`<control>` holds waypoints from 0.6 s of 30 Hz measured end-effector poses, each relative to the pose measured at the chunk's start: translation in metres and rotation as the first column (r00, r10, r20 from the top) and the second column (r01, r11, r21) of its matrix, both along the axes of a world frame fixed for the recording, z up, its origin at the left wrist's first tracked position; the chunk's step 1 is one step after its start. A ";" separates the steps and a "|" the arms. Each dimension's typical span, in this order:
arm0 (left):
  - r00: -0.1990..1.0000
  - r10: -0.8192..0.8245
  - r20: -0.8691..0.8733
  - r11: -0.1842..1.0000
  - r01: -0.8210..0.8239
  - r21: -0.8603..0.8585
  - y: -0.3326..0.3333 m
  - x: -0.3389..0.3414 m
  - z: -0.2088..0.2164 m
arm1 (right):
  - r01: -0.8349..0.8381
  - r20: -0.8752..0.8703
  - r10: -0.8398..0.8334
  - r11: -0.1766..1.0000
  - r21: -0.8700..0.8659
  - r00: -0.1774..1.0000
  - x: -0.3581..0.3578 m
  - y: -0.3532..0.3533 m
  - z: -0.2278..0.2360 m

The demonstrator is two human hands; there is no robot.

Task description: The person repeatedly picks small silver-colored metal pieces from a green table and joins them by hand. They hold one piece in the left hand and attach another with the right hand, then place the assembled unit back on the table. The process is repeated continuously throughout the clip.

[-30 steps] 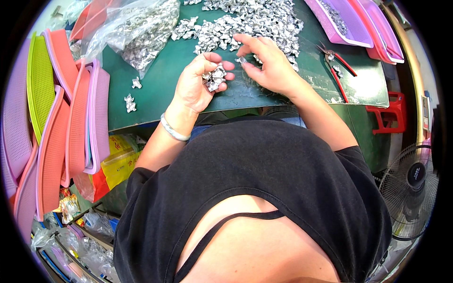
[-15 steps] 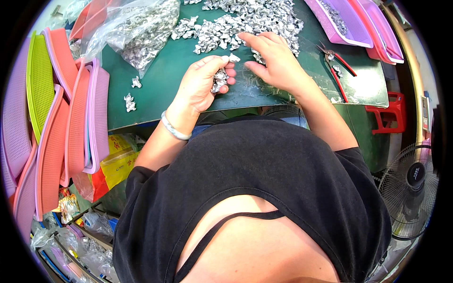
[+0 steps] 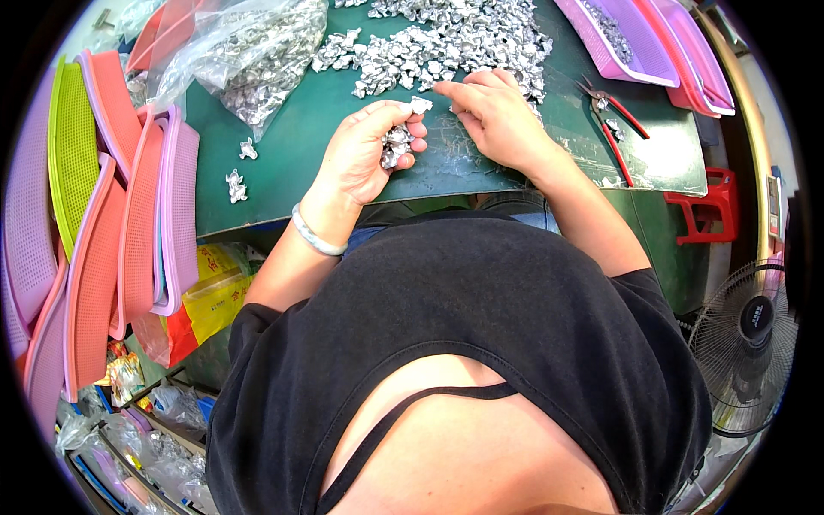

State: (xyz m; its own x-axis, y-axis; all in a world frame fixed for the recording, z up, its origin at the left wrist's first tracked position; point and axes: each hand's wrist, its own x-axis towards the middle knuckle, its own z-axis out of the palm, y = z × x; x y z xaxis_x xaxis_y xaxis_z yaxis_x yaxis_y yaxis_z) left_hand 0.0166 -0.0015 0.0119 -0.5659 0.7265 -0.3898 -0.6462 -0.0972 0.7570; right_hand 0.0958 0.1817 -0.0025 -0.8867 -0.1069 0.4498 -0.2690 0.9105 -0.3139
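Several small silver metal pieces [image 3: 396, 148] are cupped in my left hand [image 3: 356, 154], whose fingers are closed round them. One more metal piece [image 3: 420, 105] sticks out between its thumb and forefinger. To the right, my right hand [image 3: 502, 120] is at the near edge of a large pile of the same pieces [image 3: 403, 56], its fingers curled and drawn together. A bit of silver shows under its fingertips, but what they hold is mostly hidden. Two loose metal pieces [image 3: 236, 186] lie on the green table [image 3: 292, 180] left of my left hand.
A clear plastic bag of metal pieces [image 3: 266, 81] lies at the far left. Red-handled cutting pliers [image 3: 620, 137] rest on the right. Stacked plastic baskets [image 3: 90, 223] stand left; a purple basket [image 3: 635, 69] sits far right. A red stool [image 3: 717, 206] and a fan [image 3: 742, 343] are beside the table.
My right hand's fingers have drawn together and curled, and the hand has shifted slightly right. The piece at my left fingertips has turned a little.
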 end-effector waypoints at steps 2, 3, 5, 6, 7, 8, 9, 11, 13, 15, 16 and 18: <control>1.000 -0.002 -0.004 1.000 0.002 0.006 0.000 0.000 0.000 | -0.040 0.006 0.040 0.998 -0.046 0.999 0.000 -0.001 0.000; 1.000 -0.003 -0.006 1.000 0.003 0.008 0.000 -0.001 -0.001 | -0.056 0.032 0.059 0.995 -0.088 0.998 0.000 -0.002 0.000; 1.000 -0.005 -0.019 1.000 0.005 0.013 0.000 -0.001 -0.003 | -0.084 0.083 0.099 0.982 -0.171 0.992 0.001 -0.003 0.000; 1.000 -0.005 -0.025 1.000 0.006 0.016 0.000 -0.002 -0.003 | -0.083 0.087 0.098 0.984 -0.160 0.991 0.001 -0.004 0.000; 1.000 -0.004 -0.024 1.000 0.004 0.017 -0.001 -0.002 -0.003 | -0.083 0.090 0.097 0.985 -0.150 0.991 0.001 -0.005 0.000; 1.000 -0.002 -0.023 1.000 0.003 0.017 -0.001 -0.001 -0.003 | -0.082 0.094 0.096 0.987 -0.140 0.991 0.001 -0.006 0.000; 1.000 -0.001 -0.021 1.000 0.002 0.018 -0.001 -0.001 -0.002 | -0.080 0.050 0.086 0.991 -0.107 0.995 0.001 -0.006 -0.002; 0.999 0.004 -0.037 0.999 -0.002 0.036 -0.001 -0.002 -0.003 | -0.070 -0.040 0.068 0.997 -0.042 0.997 0.000 -0.005 -0.005; 1.000 0.005 -0.016 0.996 -0.004 0.085 -0.003 -0.002 -0.006 | -0.062 0.037 0.063 0.997 -0.044 0.997 -0.001 -0.002 -0.003; 0.999 0.001 0.041 0.986 -0.007 0.164 -0.005 -0.006 -0.009 | -0.062 0.085 0.066 0.997 -0.047 0.994 -0.001 -0.001 -0.001; 0.998 -0.014 0.058 0.980 0.002 0.201 -0.006 -0.007 -0.010 | -0.067 0.094 0.071 0.997 -0.049 0.993 0.000 -0.002 0.001; 0.995 -0.046 0.089 0.962 0.020 0.273 -0.007 -0.009 -0.011 | -0.059 0.101 0.068 0.995 -0.082 0.993 0.001 -0.003 0.003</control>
